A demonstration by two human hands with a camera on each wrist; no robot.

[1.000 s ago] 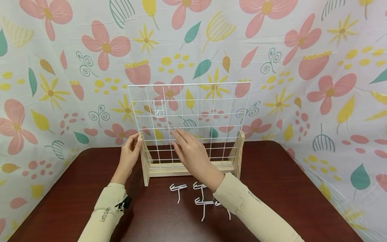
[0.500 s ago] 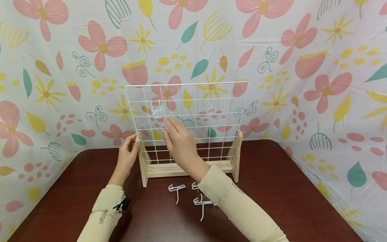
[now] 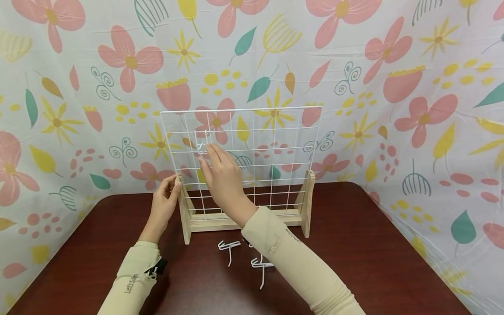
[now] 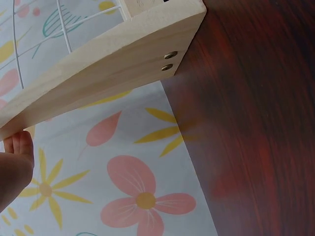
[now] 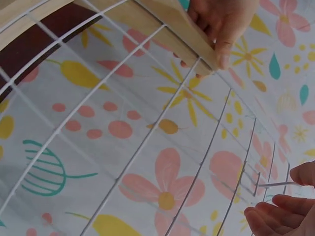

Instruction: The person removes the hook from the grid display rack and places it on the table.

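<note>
A white wire grid panel (image 3: pixel 242 109) stands in a light wooden stand (image 3: pixel 214 225) on the table. My left hand (image 3: pixel 165 203) holds the upper end of the stand's left post, thumb on the near side, as the right wrist view also shows. A white wire hook (image 3: pixel 200 148) hangs on the upper left part of the grid. Beside it is my right hand (image 3: pixel 225 177), fingers mostly straight. In the right wrist view, the hook's prong (image 5: pixel 275 185) runs toward the right thumb (image 5: pixel 304 173), with the other fingers spread below; any contact is unclear.
Loose white hooks lie on the dark red table (image 3: pixel 189 280) before the stand: one at left (image 3: pixel 229 246), another nearer hook (image 3: pixel 261 264), and one partly hidden by the right forearm. A floral cloth (image 3: pixel 374 57) hangs behind the table.
My right hand has moved up and left across the grid to the hanging hook. The left hand keeps its hold on the post. The right sleeve now covers more of the loose hooks.
</note>
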